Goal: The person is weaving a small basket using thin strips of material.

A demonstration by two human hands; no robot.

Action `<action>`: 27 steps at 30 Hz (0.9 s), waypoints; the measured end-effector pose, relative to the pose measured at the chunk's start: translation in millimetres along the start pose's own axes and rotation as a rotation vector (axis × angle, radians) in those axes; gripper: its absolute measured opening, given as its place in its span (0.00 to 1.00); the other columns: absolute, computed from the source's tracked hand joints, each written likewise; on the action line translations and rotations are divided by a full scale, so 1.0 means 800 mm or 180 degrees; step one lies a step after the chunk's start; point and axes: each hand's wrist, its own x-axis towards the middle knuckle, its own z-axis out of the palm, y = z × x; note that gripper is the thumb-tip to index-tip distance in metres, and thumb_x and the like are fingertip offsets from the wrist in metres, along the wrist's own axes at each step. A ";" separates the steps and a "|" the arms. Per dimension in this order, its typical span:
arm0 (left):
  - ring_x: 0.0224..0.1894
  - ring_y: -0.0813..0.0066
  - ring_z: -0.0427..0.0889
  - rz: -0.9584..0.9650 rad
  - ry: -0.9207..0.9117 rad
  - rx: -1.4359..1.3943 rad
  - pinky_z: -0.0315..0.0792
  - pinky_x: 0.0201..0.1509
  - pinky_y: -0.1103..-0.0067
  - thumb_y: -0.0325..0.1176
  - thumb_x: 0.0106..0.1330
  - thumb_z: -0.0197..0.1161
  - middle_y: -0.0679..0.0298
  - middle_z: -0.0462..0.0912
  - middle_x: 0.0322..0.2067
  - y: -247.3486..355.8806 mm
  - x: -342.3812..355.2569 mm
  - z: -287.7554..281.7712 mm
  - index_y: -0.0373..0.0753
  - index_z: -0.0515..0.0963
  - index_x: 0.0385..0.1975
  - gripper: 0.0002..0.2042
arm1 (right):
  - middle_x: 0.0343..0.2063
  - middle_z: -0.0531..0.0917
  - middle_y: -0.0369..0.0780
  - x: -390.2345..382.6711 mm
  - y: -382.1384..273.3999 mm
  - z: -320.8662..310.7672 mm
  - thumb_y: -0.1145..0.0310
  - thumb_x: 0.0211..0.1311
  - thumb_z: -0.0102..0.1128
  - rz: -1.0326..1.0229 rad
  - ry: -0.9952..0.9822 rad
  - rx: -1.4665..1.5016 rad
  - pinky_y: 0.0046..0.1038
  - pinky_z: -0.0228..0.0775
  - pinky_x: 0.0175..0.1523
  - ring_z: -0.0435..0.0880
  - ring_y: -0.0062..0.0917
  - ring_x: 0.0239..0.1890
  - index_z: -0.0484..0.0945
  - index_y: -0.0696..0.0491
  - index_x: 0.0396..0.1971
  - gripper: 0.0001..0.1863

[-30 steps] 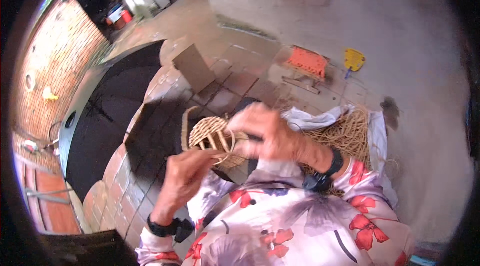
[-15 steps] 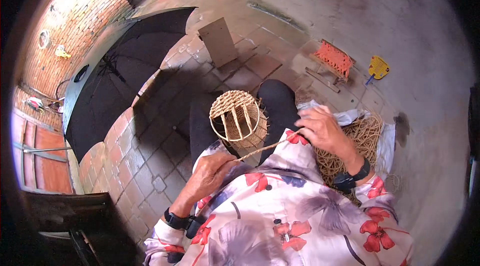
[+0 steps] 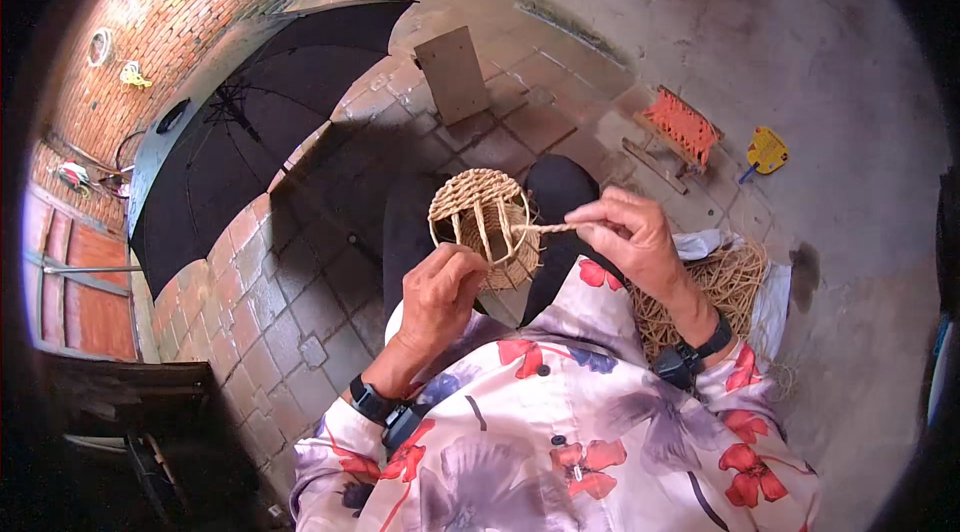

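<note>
A small round woven basket (image 3: 470, 194) sits between my knees, its open ring facing up. Weaving covers the far part of the ring, and a few bare strands cross the rest. My left hand (image 3: 440, 292) is closed at the near left of the ring, its fingertips over the rim. To the right of the basket, my right hand (image 3: 632, 240) pinches a twisted straw cord (image 3: 548, 228). The cord stretches left from those fingers to the strands in the ring. Where its other end goes is hidden by my right hand.
A heap of straw cord (image 3: 715, 292) lies on white sheeting at my right. An open black umbrella (image 3: 270, 92) stands on the left. Ahead are a board (image 3: 451, 75), a low stool with orange webbing (image 3: 682, 124) and a yellow fly swatter (image 3: 767, 150).
Both hands have moved forward to the basket. The cord, stretched between the two hands before, now runs from my right hand to the basket. My left hand has come to the rim.
</note>
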 end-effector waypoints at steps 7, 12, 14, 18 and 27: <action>0.27 0.64 0.81 -0.0212 -0.0031 -0.0258 0.73 0.29 0.75 0.16 0.52 0.63 0.62 0.77 0.26 -0.008 0.016 -0.001 0.38 0.73 0.29 0.09 | 0.23 0.75 0.41 0.077 -0.016 0.020 0.78 0.51 0.59 -0.1329 -0.0055 -0.0882 0.32 0.68 0.31 0.76 0.34 0.25 0.80 0.57 0.30 0.05; 0.30 0.69 0.82 -0.0411 -0.0190 -0.0306 0.76 0.34 0.78 0.17 0.54 0.65 0.60 0.78 0.29 -0.018 0.025 -0.005 0.35 0.73 0.32 0.10 | 0.27 0.79 0.45 0.108 -0.016 0.039 0.72 0.51 0.58 -0.1275 -0.0935 -0.1489 0.40 0.73 0.37 0.81 0.42 0.31 0.78 0.55 0.25 0.04; 0.30 0.70 0.82 -0.0417 -0.0183 -0.0214 0.76 0.34 0.77 0.18 0.54 0.66 0.60 0.78 0.29 -0.020 0.029 -0.005 0.35 0.72 0.32 0.10 | 0.28 0.79 0.45 0.114 -0.015 0.048 0.71 0.50 0.59 -0.1314 -0.1121 -0.1738 0.41 0.74 0.37 0.81 0.43 0.31 0.79 0.55 0.26 0.04; 0.29 0.70 0.82 -0.0421 -0.0131 -0.0290 0.76 0.34 0.77 0.19 0.54 0.66 0.60 0.78 0.29 -0.022 0.029 -0.001 0.35 0.72 0.32 0.10 | 0.30 0.81 0.47 0.126 -0.015 0.058 0.72 0.48 0.60 -0.1263 -0.1528 -0.2327 0.42 0.76 0.37 0.84 0.44 0.32 0.80 0.57 0.26 0.05; 0.25 0.69 0.80 -0.0342 0.0109 -0.0265 0.73 0.28 0.77 0.18 0.54 0.65 0.62 0.76 0.26 -0.023 0.029 0.002 0.37 0.71 0.30 0.09 | 0.29 0.83 0.51 0.126 -0.046 0.051 0.75 0.47 0.59 -0.1172 -0.1483 -0.2734 0.40 0.78 0.38 0.85 0.45 0.34 0.81 0.61 0.26 0.07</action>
